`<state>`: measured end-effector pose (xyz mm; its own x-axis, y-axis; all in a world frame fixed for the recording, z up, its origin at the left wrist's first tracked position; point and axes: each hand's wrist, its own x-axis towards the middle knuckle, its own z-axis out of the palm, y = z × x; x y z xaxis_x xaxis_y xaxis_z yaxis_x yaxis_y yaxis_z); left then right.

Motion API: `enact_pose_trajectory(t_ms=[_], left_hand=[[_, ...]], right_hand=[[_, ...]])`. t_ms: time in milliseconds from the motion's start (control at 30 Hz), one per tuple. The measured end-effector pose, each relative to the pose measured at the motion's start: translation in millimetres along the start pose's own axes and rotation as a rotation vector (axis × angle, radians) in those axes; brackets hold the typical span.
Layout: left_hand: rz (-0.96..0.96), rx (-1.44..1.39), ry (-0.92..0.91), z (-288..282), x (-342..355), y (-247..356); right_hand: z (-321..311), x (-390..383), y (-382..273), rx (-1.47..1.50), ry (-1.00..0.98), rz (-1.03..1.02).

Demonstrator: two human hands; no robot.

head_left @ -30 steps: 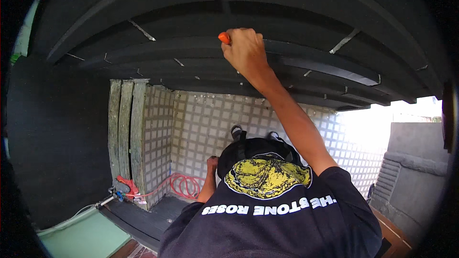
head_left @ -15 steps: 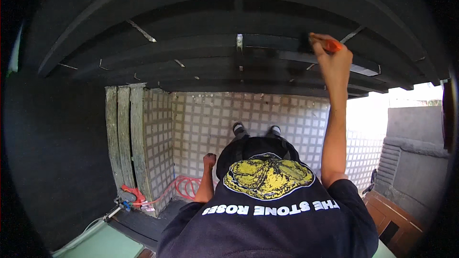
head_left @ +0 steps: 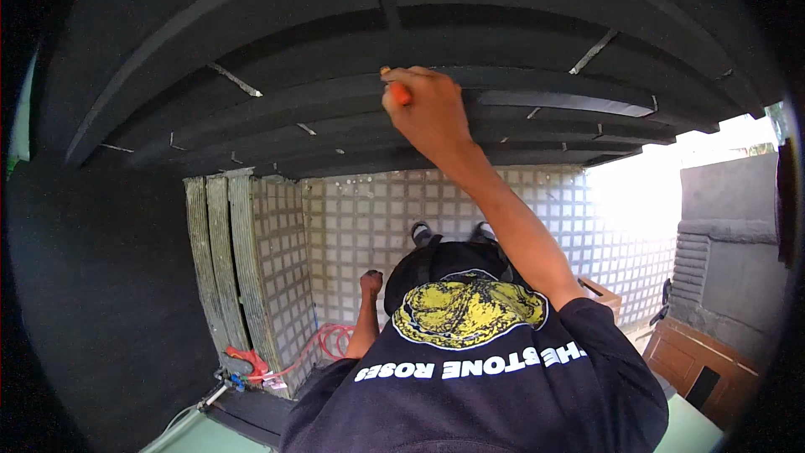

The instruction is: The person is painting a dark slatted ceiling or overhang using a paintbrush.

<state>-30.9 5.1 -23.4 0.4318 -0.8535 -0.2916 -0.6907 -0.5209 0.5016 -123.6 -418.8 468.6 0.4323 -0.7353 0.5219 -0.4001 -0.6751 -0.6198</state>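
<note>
My right hand [head_left: 436, 113] is raised to a black slatted surface [head_left: 277, 38], closed around the orange handle of a paintbrush [head_left: 401, 94]. Its head lies against or very near the dark boards and is hard to make out. Short pale streaks break the black on several slats, and a longer light-grey strip [head_left: 570, 101] shows right of my hand. Low by my left side hangs my left hand [head_left: 371, 281], its fingers curled and nothing visible in them.
A ridged grey pillar [head_left: 220, 260] stands on the left, with a red-and-grey tool [head_left: 243, 362] and a coiled red hose [head_left: 335, 341] near its foot. Tiled flooring [head_left: 360, 210] lies under my feet. A brown wooden panel [head_left: 696, 369] and grey wall [head_left: 728, 210] are at right.
My right hand has swept left along the slats with the paintbrush, from the right side to near the middle. My left hand stays low at my side.
</note>
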Motion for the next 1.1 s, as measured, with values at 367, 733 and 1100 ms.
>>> enact_pose_trajectory(t_ms=[367,733,1100], left_hand=[[0.173,0.200,-0.270,7,6,-1],[0.193,0.245,-0.309,31,45,33],[0.104,0.048,-0.154,29,30,94]], right_hand=[[-169,-39,193,0.220,0.160,0.508],[-377,-62,304,-0.351,0.390,0.520],[-401,-92,331,-0.309,0.560,0.703]])
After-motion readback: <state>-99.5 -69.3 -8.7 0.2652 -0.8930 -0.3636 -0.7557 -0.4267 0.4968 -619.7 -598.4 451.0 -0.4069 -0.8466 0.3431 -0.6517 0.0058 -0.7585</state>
